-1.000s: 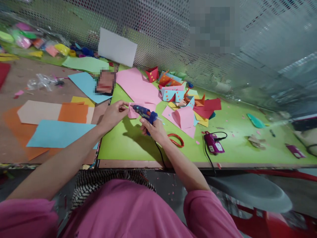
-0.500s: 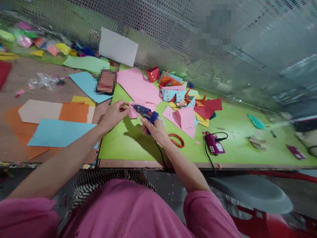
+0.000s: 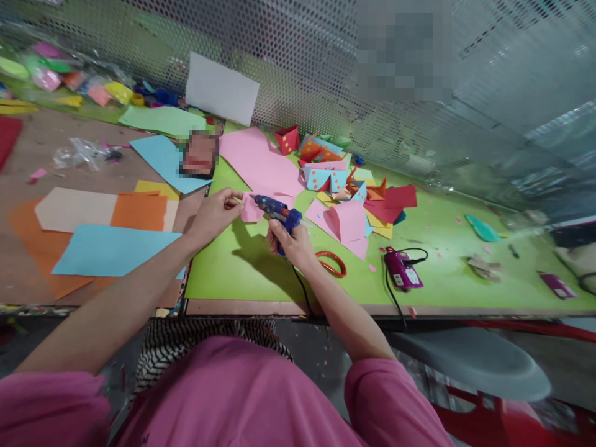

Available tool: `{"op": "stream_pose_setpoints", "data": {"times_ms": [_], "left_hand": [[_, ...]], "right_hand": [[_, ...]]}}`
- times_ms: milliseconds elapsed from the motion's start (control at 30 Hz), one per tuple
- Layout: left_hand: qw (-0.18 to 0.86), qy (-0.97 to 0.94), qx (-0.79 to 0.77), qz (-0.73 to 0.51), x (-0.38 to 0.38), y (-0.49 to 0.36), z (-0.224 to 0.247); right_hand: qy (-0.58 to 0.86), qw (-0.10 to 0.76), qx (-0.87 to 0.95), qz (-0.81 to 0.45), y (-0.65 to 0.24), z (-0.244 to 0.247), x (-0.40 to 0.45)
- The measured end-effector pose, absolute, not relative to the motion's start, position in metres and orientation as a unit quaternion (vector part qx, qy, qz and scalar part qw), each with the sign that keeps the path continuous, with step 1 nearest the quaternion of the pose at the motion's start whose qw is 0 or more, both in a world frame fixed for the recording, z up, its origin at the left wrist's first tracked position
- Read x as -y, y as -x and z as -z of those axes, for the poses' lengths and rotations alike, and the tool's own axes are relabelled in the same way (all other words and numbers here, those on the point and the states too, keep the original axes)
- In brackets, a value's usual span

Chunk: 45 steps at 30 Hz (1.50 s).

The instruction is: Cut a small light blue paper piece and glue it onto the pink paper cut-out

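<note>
My right hand is wrapped round the grip of a blue glue gun, its nozzle pointing left. A clear glue stick pokes out of the gun's back end. Between the fingertips of my left hand, a small pink paper piece is pinched by its left edge. The nozzle tip is close to the top of this piece; whether it touches, I cannot tell. Below the gun, a black cord runs down over the table edge. Red-orange scissor handles lie beside my right wrist.
Pink sheets and folded paper shapes lie behind my hands. Blue paper and orange paper are on the left. A purple box with a cable stands on the right. A perforated metal screen borders the back.
The glue gun in my right hand has shifted slightly to the right, its nozzle drawing a little away from my left fingertips. My left hand keeps its pinch on the pink paper.
</note>
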<state>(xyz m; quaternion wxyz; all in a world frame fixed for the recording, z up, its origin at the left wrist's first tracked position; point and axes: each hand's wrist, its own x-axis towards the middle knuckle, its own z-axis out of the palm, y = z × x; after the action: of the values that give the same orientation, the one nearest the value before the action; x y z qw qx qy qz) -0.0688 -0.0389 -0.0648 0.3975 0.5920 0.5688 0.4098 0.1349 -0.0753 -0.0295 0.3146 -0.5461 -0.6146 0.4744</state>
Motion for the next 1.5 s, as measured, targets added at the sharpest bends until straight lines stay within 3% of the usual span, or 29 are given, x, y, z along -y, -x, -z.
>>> {"op": "stream_pose_setpoints", "data": {"times_ms": [800, 1100, 1233, 1367, 1500], "left_hand": [[0.393, -0.596, -0.569, -0.408, 0.041, 0.068, 0.063], [0.395, -0.577, -0.591, -0.402, 0.041, 0.068, 0.055], [0.393, -0.579, -0.584, -0.412, 0.039, 0.069, 0.059], [0.394, -0.579, -0.589, -0.403, 0.04, 0.07, 0.06], [0.385, -0.579, -0.612, -0.377, 0.043, 0.072, 0.055]], "right_hand": [[0.543, 0.299, 0.632, -0.465, -0.13, 0.028, 0.074], [0.511, 0.343, 0.635, -0.468, -0.143, 0.019, 0.086], [0.517, 0.383, 0.676, -0.359, -0.17, -0.01, 0.093], [0.574, 0.28, 0.764, -0.089, -0.23, -0.038, 0.093], [0.589, 0.108, 0.801, 0.002, -0.305, -0.025, 0.086]]}}
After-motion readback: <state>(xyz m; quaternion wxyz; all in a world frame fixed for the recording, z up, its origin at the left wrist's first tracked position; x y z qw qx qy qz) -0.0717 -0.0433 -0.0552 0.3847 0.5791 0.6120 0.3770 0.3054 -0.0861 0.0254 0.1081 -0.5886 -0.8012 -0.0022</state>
